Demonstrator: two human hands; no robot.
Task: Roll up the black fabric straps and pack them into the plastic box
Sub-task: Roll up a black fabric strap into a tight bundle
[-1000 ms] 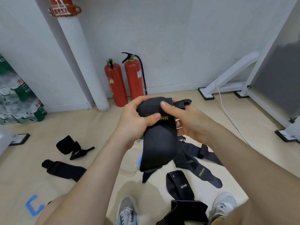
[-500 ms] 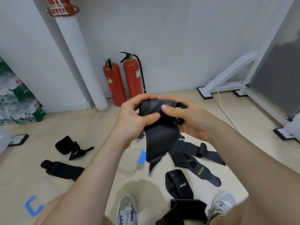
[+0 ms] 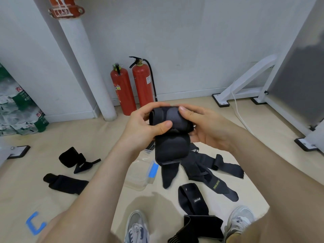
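Note:
Both hands hold one black fabric strap at chest height. Its top is wound into a roll and its tail hangs down, blurred. My left hand pinches the roll with thumb in front; my right hand grips it from the right, thumb on top. Below them a clear plastic box with a blue latch lies on the floor, partly hidden by my left forearm. Loose straps lie right of the box, another lies nearer me, and one is by my shoes.
Two more straps lie on the floor at left, one partly rolled and one flat. Two red fire extinguishers stand against the wall beside a white pipe. A white frame with black feet stands right. My shoes are at the bottom.
The roll at the top of the held strap has grown and the hanging tail has shortened, rising off the floor straps. Both hands stayed on it, turning it.

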